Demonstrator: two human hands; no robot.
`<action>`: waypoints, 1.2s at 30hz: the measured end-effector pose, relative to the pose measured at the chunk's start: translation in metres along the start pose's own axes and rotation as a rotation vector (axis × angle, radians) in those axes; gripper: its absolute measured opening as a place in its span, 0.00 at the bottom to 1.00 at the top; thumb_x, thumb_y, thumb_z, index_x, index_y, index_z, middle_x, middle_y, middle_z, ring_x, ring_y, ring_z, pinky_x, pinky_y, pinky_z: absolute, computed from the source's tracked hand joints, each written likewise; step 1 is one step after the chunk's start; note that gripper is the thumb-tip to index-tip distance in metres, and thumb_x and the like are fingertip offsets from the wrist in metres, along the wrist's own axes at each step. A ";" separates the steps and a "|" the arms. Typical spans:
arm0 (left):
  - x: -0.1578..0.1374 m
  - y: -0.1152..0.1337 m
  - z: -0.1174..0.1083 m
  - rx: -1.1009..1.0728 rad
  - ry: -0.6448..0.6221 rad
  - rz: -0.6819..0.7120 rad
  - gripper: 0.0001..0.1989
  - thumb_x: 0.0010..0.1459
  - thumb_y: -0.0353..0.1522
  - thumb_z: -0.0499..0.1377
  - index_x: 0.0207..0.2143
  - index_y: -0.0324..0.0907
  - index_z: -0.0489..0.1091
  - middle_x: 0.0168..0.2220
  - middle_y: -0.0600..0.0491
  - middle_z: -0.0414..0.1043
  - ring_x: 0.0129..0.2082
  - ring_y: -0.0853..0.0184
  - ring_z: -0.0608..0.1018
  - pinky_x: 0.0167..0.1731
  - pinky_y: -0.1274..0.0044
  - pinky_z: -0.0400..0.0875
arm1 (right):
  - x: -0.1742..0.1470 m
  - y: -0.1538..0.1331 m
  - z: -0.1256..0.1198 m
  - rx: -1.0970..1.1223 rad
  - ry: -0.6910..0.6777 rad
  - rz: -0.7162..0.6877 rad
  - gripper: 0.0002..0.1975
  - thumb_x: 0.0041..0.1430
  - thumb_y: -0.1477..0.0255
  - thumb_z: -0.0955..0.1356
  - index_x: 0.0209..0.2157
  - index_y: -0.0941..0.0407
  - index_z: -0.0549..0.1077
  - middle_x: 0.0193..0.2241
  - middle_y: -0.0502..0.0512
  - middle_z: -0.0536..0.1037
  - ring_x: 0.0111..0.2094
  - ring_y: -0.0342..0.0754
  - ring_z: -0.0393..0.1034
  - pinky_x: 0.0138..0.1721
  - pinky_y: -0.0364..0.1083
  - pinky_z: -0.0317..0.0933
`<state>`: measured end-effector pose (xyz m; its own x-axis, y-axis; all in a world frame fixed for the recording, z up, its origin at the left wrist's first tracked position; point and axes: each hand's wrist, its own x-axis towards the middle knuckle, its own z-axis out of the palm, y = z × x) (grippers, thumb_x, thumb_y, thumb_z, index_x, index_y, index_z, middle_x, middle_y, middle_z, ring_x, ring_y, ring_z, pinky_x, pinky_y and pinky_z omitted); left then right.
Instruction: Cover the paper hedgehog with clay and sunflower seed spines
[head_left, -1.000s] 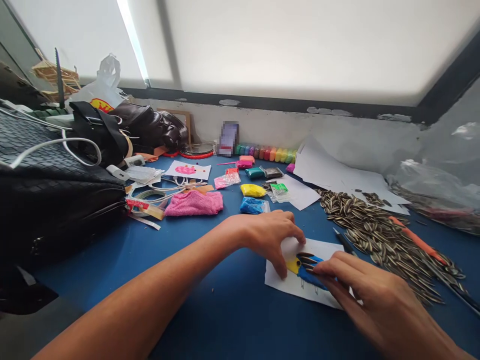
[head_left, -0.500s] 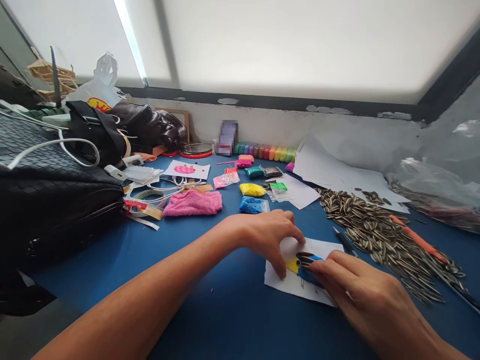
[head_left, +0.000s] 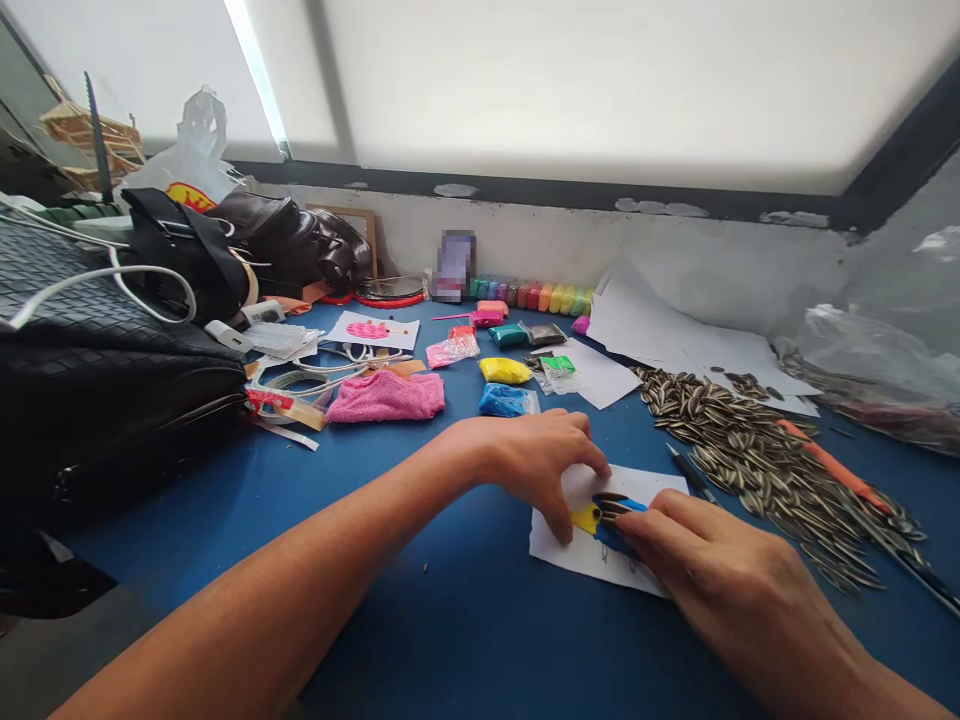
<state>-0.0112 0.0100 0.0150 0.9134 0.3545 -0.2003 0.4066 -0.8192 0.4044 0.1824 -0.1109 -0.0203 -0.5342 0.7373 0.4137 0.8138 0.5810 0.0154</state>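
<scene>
As the wide-spread left hand [head_left: 540,460] steadies the paper [head_left: 649,484], the right hand [head_left: 735,570], fingers bunched, grip unclear, seemingly beds sunflower seeds [head_left: 611,506] in blue clay [head_left: 613,541], next likely needing the two-o'clock seed heap [head_left: 750,462].

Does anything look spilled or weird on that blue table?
Yes, a bit: the dark, pale-striped seeds lie in a loose, spread-out heap straight on the blue tabletop, not in a bowl, with a few on the white paper sheets behind. That looks spilled, though they may have been put there on purpose.
</scene>
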 end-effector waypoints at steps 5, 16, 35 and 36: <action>0.000 0.000 0.000 0.001 0.005 0.001 0.31 0.47 0.41 0.70 0.54 0.48 0.70 0.48 0.49 0.63 0.51 0.60 0.68 0.48 0.74 0.64 | 0.000 0.000 0.000 -0.045 -0.001 -0.032 0.14 0.66 0.78 0.59 0.31 0.53 0.73 0.24 0.50 0.68 0.21 0.42 0.65 0.21 0.40 0.55; 0.001 0.000 0.000 0.020 -0.007 0.019 0.31 0.47 0.41 0.70 0.54 0.47 0.70 0.48 0.49 0.63 0.50 0.60 0.67 0.48 0.74 0.64 | 0.002 -0.003 0.003 -0.042 -0.001 -0.026 0.15 0.62 0.82 0.59 0.29 0.54 0.72 0.24 0.50 0.68 0.23 0.44 0.65 0.23 0.41 0.54; -0.002 -0.001 -0.005 -0.045 -0.055 0.015 0.30 0.48 0.43 0.68 0.54 0.47 0.70 0.50 0.48 0.61 0.50 0.59 0.66 0.47 0.71 0.64 | -0.001 0.066 -0.016 -0.363 0.044 0.259 0.24 0.71 0.61 0.55 0.34 0.54 0.78 0.31 0.57 0.81 0.28 0.51 0.76 0.24 0.47 0.61; -0.002 -0.001 -0.005 -0.045 -0.055 0.021 0.30 0.48 0.43 0.68 0.54 0.48 0.70 0.50 0.48 0.61 0.50 0.59 0.66 0.46 0.71 0.64 | -0.003 0.073 -0.013 -0.346 0.012 0.277 0.25 0.71 0.61 0.55 0.34 0.54 0.79 0.31 0.57 0.81 0.29 0.51 0.76 0.25 0.47 0.62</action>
<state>-0.0132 0.0125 0.0194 0.9197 0.3114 -0.2392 0.3891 -0.8047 0.4483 0.2464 -0.0744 -0.0088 -0.2841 0.8438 0.4554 0.9557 0.2109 0.2053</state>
